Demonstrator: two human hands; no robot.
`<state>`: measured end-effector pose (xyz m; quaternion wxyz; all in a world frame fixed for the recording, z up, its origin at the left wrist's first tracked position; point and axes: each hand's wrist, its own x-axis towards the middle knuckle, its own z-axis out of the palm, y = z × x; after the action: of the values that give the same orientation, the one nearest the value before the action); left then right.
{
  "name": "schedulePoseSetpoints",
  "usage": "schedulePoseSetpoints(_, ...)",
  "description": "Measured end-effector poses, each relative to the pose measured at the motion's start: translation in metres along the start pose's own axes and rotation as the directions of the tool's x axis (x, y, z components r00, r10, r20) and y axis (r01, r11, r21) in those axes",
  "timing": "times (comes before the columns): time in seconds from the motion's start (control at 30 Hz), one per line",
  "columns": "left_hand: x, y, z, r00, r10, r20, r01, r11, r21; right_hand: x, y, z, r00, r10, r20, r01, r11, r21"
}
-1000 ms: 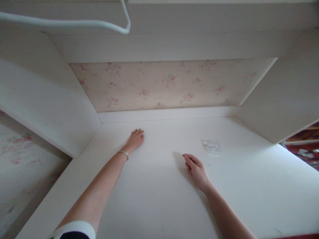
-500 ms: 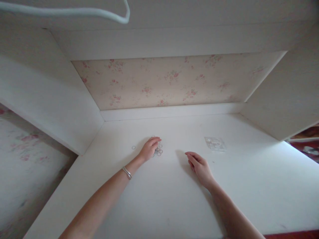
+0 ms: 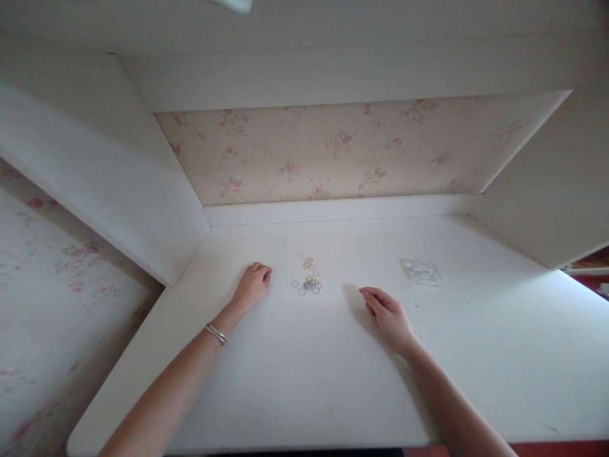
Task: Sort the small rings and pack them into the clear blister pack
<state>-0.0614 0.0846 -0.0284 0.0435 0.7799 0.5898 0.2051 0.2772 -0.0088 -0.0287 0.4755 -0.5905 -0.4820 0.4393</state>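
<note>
left hand (image 3: 254,285) curls closed, contents hidden | thin rings (image 3: 309,285) lie clustered and scattered on white desktop (image 3: 285,381) between hands; likely light, slippery, best pinched by the rims | right hand (image 3: 387,317) closes, any held item unclear | clear plastic packet (image 3: 420,272) lies beyond

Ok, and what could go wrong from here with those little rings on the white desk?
The small rings lie loose between the left hand and the right hand, so a stray brush might scatter them. Several overlap in one cluster and could come up together. The clear packet near the right hand might get nudged aside.
</note>
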Motion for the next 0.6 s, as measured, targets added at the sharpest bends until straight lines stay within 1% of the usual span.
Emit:
schedulePoseSetpoints(0.1,0.002,0.020,0.006,0.999,0.038,0.025,-0.035,0.995,-0.088,-0.001,-0.001,0.001,1.000,-0.012,0.000,0.012,1.000,-0.022)
schedulePoseSetpoints(0.2,0.006,0.046,0.014,0.994,0.103,0.040,-0.093,0.973,-0.210,-0.003,-0.001,0.000,1.000,-0.008,-0.003,0.007,0.999,-0.035)
schedulePoseSetpoints(0.27,0.008,0.063,0.018,0.989,0.130,0.065,-0.106,0.950,-0.293,-0.003,-0.001,0.000,1.000,0.002,-0.011,-0.003,0.999,-0.040)
schedulePoseSetpoints(0.37,0.008,0.081,0.020,0.984,0.161,0.077,-0.128,0.935,-0.330,-0.003,-0.001,0.000,1.000,0.005,-0.009,-0.006,0.999,-0.041)
schedulePoseSetpoints(0.43,0.007,0.087,0.020,0.972,0.221,0.077,-0.188,0.933,-0.306,-0.003,-0.002,-0.001,1.000,-0.005,0.011,0.006,0.999,-0.048)
schedulePoseSetpoints(0.5,0.007,0.088,0.020,0.960,0.263,0.092,-0.228,0.931,-0.285,-0.002,-0.002,-0.002,0.999,-0.019,0.031,0.021,0.998,-0.061)
schedulePoseSetpoints(0.6,0.010,0.084,0.021,0.962,0.232,0.148,-0.178,0.935,-0.306,-0.002,-0.003,-0.002,0.999,-0.021,0.044,0.025,0.997,-0.080)
